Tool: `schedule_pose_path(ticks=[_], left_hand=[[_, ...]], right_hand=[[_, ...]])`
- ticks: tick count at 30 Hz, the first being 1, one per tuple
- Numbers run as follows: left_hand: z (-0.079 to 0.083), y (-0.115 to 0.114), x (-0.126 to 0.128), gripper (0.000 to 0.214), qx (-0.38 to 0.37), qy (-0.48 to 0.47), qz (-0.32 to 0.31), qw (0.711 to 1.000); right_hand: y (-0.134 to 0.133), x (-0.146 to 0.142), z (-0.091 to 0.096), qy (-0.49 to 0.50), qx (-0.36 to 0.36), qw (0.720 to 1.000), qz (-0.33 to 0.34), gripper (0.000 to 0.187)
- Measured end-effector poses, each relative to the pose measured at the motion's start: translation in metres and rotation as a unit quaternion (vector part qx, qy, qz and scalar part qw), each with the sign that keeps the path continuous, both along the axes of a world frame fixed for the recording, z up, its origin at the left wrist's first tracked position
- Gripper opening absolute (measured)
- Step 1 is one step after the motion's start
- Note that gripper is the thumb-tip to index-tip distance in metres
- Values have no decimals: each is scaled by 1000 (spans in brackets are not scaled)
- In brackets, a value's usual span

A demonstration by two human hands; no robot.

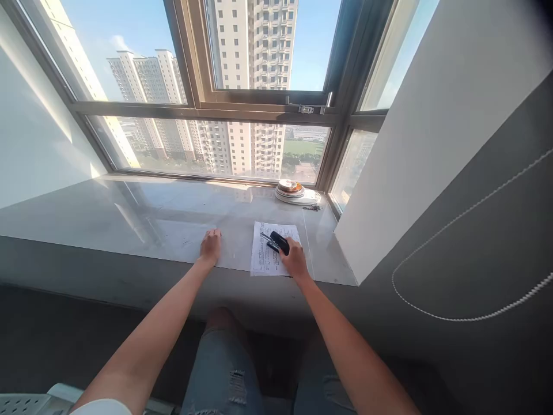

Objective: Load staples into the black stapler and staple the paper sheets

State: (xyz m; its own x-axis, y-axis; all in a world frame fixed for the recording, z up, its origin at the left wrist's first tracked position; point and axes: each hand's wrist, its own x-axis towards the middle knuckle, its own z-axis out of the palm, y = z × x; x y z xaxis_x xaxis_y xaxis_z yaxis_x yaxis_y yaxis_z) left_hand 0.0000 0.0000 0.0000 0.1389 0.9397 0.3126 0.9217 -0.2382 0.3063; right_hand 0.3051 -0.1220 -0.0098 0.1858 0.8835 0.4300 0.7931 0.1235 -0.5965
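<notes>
A printed sheet of paper (265, 260) lies on the grey stone windowsill (142, 216), near its front edge. My right hand (294, 257) rests on the paper with its fingers closed round a black stapler (277, 241), whose metal jaw points up and left. To the left of the paper, my left hand (211, 245) lies on the bare sill with its fingers curled under, and I see nothing in it.
A round white and orange dish-like object (291, 191) sits at the sill's back right corner, with small dark items (311, 207) beside it. A white wall (432, 127) bounds the sill on the right. Large windows stand behind. My knees in torn jeans (224, 369) are below the sill.
</notes>
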Motion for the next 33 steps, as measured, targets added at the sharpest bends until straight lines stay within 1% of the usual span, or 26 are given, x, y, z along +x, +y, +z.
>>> schedule_pose_path(ticks=[2, 3, 6, 7, 9, 12, 14, 16, 19, 22, 24, 28, 31, 33], left_hand=[[3, -5, -1, 38, 1, 11, 0, 1000], [4, -9, 0, 38, 13, 16, -2, 1000], [8, -24, 12, 39, 56, 16, -17, 998], [9, -30, 20, 39, 56, 8, -23, 998], [9, -39, 41, 38, 30, -18, -42, 999], [8, -47, 75, 32, -2, -55, -75, 996], [5, -48, 91, 30, -13, -51, -102, 993], [3, -50, 99, 28, -12, -26, -128, 991], [1, -54, 100, 27, 10, -8, -149, 989], [1, -56, 98, 27, 37, -34, -145, 988], [0, -54, 98, 28, 51, -64, -157, 984], [-6, -45, 96, 33, 67, -112, -231, 964], [-12, -38, 94, 39, 55, -138, -275, 950], [-14, -33, 92, 42, 47, -170, -293, 940]], right_hand=[[0, 0, 0, -3, -3, 1000, -3, 27], [0, 0, 0, -5, -3, 1000, -4, 28], [1, 0, 0, -7, 1, 1000, -7, 28], [1, 0, 0, -6, 2, 1000, -9, 29], [2, 1, -1, 2, 1, 1000, -10, 30], [3, 2, -2, 16, -1, 1000, -1, 29], [4, 3, -2, 26, -4, 1000, 1, 29], [4, 3, -2, 41, -9, 999, -2, 30], [3, 4, 1, 62, -11, 998, 7, 30], [3, 4, 2, 67, 4, 997, 24, 32], [3, 5, 1, 60, 16, 998, 29, 34], [7, 6, -1, 46, 20, 998, 38, 37], [8, 6, -1, 44, 18, 998, 43, 35], [7, 6, 0, 44, 21, 998, 49, 34]])
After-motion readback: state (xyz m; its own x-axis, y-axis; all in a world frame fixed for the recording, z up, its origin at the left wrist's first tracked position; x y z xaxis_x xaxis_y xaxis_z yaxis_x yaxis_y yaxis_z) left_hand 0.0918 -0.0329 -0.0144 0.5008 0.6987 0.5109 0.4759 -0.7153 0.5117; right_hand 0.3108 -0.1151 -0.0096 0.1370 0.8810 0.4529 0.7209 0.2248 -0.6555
